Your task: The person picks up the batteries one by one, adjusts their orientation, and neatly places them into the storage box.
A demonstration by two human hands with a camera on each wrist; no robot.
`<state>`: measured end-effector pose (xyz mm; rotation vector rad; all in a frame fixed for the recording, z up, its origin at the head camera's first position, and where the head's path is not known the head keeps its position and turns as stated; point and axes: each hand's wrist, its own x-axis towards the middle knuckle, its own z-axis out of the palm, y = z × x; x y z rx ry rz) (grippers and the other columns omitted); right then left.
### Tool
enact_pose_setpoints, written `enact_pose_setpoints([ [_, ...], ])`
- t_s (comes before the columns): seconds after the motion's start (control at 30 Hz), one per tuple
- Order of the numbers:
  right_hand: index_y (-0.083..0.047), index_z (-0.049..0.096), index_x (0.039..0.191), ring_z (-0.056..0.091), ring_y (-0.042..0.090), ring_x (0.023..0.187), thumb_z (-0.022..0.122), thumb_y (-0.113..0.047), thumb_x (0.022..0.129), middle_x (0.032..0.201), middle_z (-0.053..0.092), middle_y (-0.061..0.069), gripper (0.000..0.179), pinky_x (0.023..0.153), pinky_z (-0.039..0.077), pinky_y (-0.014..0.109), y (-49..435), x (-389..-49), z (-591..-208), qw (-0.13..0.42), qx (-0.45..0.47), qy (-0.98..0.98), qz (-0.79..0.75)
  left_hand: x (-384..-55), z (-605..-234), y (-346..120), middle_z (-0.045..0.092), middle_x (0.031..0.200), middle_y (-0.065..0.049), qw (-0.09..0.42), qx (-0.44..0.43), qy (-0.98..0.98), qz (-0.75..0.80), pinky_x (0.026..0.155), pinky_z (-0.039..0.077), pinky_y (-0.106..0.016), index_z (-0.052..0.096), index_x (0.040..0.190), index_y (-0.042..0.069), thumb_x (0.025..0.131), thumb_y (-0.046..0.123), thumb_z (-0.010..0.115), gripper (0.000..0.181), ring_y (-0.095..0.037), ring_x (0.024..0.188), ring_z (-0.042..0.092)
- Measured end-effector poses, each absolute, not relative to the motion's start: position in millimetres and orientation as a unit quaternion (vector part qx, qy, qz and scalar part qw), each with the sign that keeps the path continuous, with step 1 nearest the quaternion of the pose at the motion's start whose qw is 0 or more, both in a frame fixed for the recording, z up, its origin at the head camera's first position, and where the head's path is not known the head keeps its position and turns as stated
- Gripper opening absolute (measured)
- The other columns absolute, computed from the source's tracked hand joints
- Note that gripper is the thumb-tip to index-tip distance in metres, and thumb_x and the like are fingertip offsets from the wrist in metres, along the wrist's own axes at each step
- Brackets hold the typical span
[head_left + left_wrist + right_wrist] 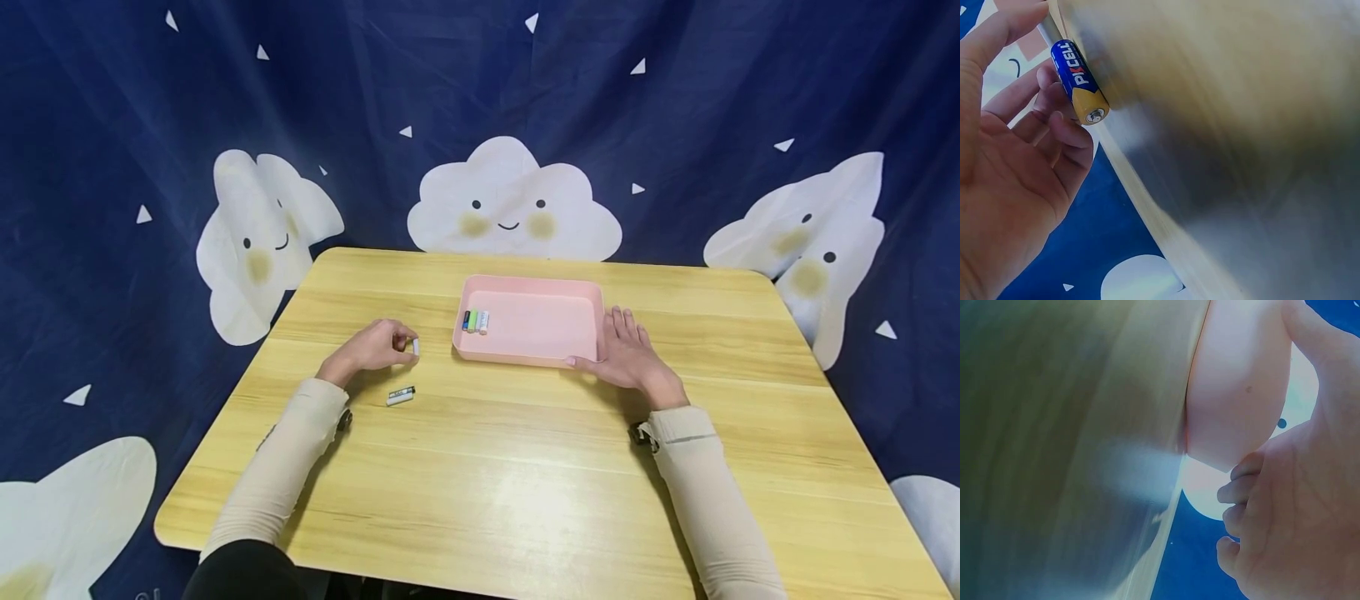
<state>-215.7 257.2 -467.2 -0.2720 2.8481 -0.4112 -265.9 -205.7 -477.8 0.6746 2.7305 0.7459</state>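
My left hand pinches a small battery between thumb and fingertips, just left of the tray; only a whitish part shows from above. In the left wrist view, a blue and yellow battery lies against the fingers. A pale cylinder is by the thumb tip; whether it is part of the same battery I cannot tell. Two pale batteries lie side by side nearer me. With fingers straight and spread, my right hand rests against the right near corner of the pink tray.
Inside the tray, at its left end, a dark blue battery, a green battery and a whitish battery stand in a row. Everything is on a wooden table. A blue curtain with clouds hangs behind it.
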Motion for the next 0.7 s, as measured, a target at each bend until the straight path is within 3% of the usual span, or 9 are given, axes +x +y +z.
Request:
enact_pose_setpoints([
  [0.7, 0.010, -0.005, 0.161, -0.013, 0.048, 0.158, 0.044, -0.084, 0.090, 0.170, -0.013, 0.028, 0.127, 0.127, -0.004, 0.063, 257.0, -215.9, -467.5, 0.129, -0.091, 0.977, -0.147, -267.4, -477.5, -205.4, 0.060, 0.082, -0.004, 0.111, 0.234, 0.930, 0.260, 0.075, 0.044, -0.031, 0.072, 0.123, -0.001, 0.089, 0.023, 0.081, 0.042, -0.013, 0.072, 0.050],
])
